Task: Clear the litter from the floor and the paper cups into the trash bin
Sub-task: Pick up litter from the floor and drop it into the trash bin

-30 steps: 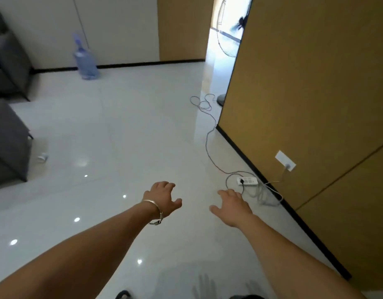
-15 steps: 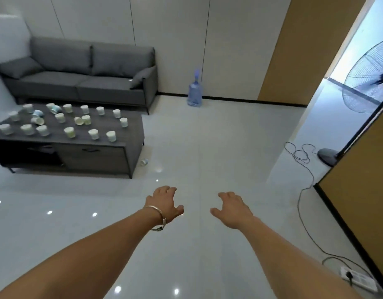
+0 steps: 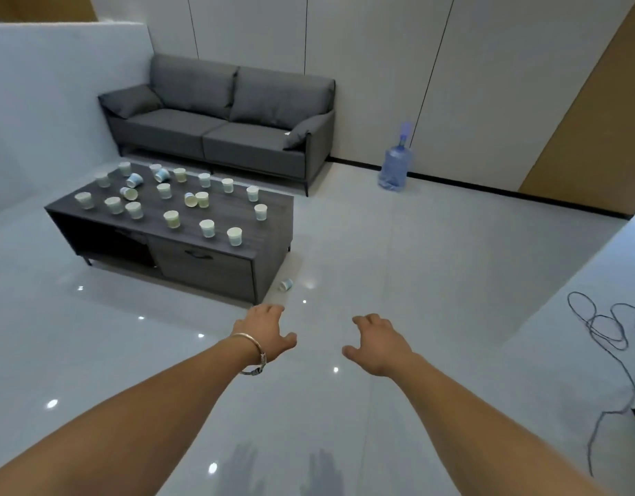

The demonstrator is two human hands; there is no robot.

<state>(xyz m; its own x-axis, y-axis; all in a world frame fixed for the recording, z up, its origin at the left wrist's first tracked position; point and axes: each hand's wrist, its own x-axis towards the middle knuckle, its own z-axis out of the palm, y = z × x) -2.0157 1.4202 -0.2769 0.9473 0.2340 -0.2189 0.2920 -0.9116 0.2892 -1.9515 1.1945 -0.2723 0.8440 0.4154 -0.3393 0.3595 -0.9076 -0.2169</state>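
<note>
Several paper cups (image 3: 171,219) stand or lie on a low dark coffee table (image 3: 269,233) at the left. One more paper cup (image 3: 286,284) lies on its side on the white floor by the table's right front corner. My left hand (image 3: 269,332), with a bangle on the wrist, reaches forward with relaxed fingers and holds nothing, just short of that corner. My right hand (image 3: 378,343) is stretched out beside it, also empty, fingers loose. No trash bin is in view.
A grey sofa (image 3: 219,127) stands against the back wall behind the table. A blue water bottle (image 3: 395,165) sits on the floor by the wall. A dark cable (image 3: 609,327) coils on the floor at the right. A white partition (image 3: 58,102) closes the left side.
The view has swung left from the brown wall and power strip to the sofa and cup-covered table. Both hands stay stretched out in front, empty.
</note>
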